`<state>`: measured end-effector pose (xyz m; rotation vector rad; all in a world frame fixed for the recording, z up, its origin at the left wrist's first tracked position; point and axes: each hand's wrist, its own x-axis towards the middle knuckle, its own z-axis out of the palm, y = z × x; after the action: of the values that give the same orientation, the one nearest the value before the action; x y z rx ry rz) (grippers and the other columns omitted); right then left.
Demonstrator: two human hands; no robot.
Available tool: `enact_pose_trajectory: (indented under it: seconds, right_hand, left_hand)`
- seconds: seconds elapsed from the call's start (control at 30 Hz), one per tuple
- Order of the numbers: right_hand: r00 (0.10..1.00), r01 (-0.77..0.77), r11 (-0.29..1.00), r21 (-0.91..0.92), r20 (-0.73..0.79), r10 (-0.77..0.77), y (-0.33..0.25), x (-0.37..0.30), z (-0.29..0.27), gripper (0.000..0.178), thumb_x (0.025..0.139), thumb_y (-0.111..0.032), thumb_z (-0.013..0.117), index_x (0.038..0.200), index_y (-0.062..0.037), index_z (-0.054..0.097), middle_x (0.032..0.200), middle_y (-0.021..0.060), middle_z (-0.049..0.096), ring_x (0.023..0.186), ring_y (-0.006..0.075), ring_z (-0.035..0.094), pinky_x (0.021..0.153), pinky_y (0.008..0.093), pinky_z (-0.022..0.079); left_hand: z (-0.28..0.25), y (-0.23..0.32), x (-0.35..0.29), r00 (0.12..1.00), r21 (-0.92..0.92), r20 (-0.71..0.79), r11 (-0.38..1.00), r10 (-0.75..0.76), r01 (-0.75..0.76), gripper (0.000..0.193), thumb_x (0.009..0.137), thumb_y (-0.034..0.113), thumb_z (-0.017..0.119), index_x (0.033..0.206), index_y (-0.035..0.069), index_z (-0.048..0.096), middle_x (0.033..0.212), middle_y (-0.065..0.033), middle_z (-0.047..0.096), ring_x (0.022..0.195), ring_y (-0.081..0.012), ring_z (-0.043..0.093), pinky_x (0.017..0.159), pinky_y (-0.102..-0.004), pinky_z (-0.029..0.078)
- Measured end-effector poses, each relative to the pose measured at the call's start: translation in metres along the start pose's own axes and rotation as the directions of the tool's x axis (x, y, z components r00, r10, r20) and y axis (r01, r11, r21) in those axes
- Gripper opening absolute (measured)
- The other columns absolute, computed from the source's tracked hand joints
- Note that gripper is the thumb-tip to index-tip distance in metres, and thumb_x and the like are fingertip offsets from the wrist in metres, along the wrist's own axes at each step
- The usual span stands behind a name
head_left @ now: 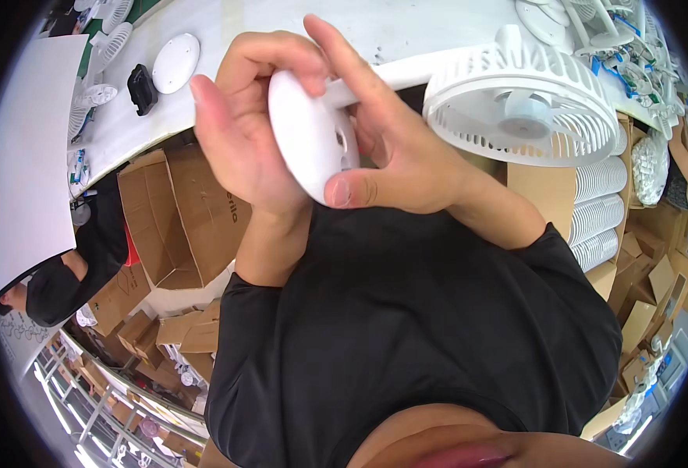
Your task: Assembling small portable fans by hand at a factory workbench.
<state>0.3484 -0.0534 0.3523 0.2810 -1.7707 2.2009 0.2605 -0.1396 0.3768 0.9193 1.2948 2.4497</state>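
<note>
A white desk fan is held above the front edge of the worktable. Its oval base (301, 132) is tilted on edge between my hands, and its neck (406, 72) runs right to the round slatted fan head (437, 97). My left hand (242, 152) cups the base from the left, fingers bent over its upper edge and thumb apart. From the right, my right hand (410, 148) grips the base, its thumb pressed on the lower rim and index finger stretched across the neck. Small openings show in the base face near that thumb. My other right fingers are partly hidden.
On the white table (235, 19) lie a white round disc (176, 62) and a black plastic piece (142, 90). Fan parts and blue wires (621, 66) crowd the right. An open cardboard box (188, 210) and stacked white grilles (597, 210) flank me. Another person (86, 265) is at left.
</note>
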Motion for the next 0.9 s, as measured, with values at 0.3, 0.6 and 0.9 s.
enact_pose_trajectory:
  seconds: [0.3, 0.6, 0.9]
  right_hand:
    - [0.994, -0.071, 0.996, 0.053, 0.089, 0.066, -0.007, 0.001, 0.0, 0.104, 0.082, -0.04, 0.073, 0.156, -0.0048, 0.008, 0.153, 0.0241, 0.023, 0.138, 0.0405, 0.029, 0.112, 0.0483, 0.023]
    - [0.956, 0.216, 0.971, -0.104, 0.223, -0.189, -0.001, -0.01, -0.017, 0.115, 0.077, -0.037, 0.075, 0.155, -0.0067, -0.004, 0.159, 0.0253, 0.006, 0.143, 0.0421, 0.021, 0.114, 0.0502, 0.021]
    - [0.969, 0.098, 0.993, -0.068, 0.234, -0.08, -0.003, -0.019, -0.013, 0.113, 0.072, -0.029, 0.073, 0.155, -0.0014, 0.003, 0.159, 0.0285, 0.001, 0.146, 0.0418, 0.013, 0.117, 0.0502, 0.015]
  left_hand:
    - [0.001, 0.011, -0.007, 0.999, -0.073, 0.022, 0.997, -0.026, 0.028, 0.07, 0.102, 0.055, 0.014, 0.105, -0.001, 0.055, 0.072, -0.0081, 0.059, 0.063, -0.0155, 0.049, 0.071, -0.0276, 0.043]
    - [0.016, 0.02, -0.013, 0.99, -0.02, 0.079, 0.993, 0.114, -0.113, 0.064, 0.101, 0.054, 0.018, 0.11, 0.003, 0.054, 0.07, -0.0066, 0.051, 0.063, -0.017, 0.046, 0.064, -0.0328, 0.039]
    - [0.003, -0.002, -0.022, 0.98, 0.124, 0.137, 0.979, 0.145, -0.162, 0.05, 0.101, 0.042, 0.033, 0.075, 0.004, 0.054, 0.067, -0.007, 0.051, 0.063, -0.0158, 0.04, 0.062, -0.028, 0.035]
